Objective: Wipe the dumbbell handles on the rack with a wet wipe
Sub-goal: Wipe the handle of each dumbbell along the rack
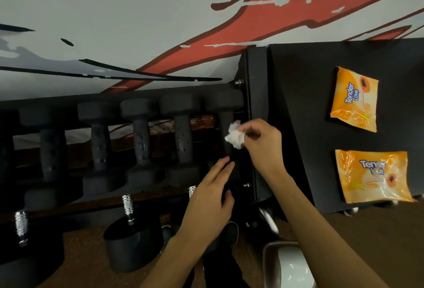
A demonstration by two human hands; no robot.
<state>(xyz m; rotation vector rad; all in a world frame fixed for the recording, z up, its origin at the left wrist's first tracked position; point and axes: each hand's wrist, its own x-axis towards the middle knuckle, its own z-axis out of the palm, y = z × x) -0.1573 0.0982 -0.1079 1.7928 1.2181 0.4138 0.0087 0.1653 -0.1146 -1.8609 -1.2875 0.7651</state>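
right hand (pixel 261 140) pinches a crumpled wet wipe (pixel 235 136) against the rightmost dumbbell handle (pixel 226 131) on the rack (pixel 252 94); left hand (pixel 211 198) rests spread below that handle.

R grip (pixel 259 140) pinched shut, raised; L grip (pixel 211 198) flat, fingers extended.

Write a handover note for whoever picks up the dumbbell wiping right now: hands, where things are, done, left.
Right hand: pinching a crumpled white wet wipe against the handle of the rightmost dumbbell on the top rack.
Left hand: empty, fingers flat on the near end of that same dumbbell, steadying it.
Two orange wipe packs lie on the black surface to the right.
Done: the three handles to the left show wet spots, so they look wiped.
Left: finish the rightmost handle; the far-left dumbbell is too dark to judge. Chrome-handled dumbbells below look untouched.
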